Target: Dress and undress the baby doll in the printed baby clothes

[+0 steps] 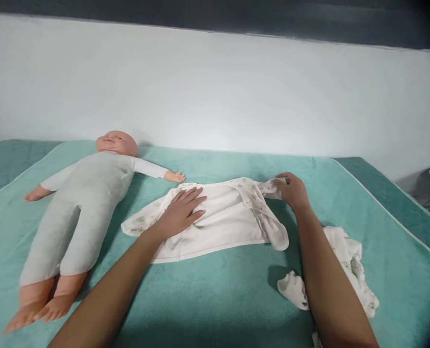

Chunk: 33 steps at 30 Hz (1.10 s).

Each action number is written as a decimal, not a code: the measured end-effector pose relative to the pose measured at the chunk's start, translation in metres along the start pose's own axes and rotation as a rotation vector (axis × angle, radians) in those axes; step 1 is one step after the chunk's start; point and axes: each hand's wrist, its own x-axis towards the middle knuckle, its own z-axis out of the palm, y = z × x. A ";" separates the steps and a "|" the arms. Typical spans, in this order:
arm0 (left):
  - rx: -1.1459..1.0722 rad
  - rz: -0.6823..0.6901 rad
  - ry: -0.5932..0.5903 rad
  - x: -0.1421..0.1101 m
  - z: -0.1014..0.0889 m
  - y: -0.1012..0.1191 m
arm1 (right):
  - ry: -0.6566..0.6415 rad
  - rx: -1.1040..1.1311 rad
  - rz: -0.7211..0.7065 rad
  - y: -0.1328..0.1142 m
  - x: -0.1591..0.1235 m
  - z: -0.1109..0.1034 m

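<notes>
A small white baby shirt [218, 222] with a green leafy print is spread out on the green cloth, its front laid open. My left hand [180, 212] rests flat on its left part, fingers spread. At the far right end, my right hand [292, 191] pinches the shirt's sleeve between thumb and fingers. To the left lies a baby doll [95, 179] on its back in a pale body suit, arms stretched out. One doll hand [174, 176] comes close to the shirt's upper edge.
The green cloth [222, 299] covers the bed-like surface. Beside my right forearm lie a small crumpled white cloth piece [293, 290] and a bunched printed white garment [352, 261]. A white wall [215, 96] stands behind. Darker green padding [392, 193] runs along the right side.
</notes>
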 end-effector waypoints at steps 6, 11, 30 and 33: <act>0.006 0.010 0.008 0.000 -0.001 0.001 | 0.181 -0.050 -0.117 0.002 0.002 0.002; 0.010 0.012 0.010 0.000 0.000 0.001 | 0.206 -0.248 -0.121 0.002 -0.004 0.008; -0.011 0.008 0.013 -0.001 -0.001 0.002 | -0.060 -0.408 -0.307 -0.001 0.003 0.035; -0.017 0.008 0.017 0.000 -0.001 0.002 | 0.050 -0.424 -0.348 -0.004 0.005 0.031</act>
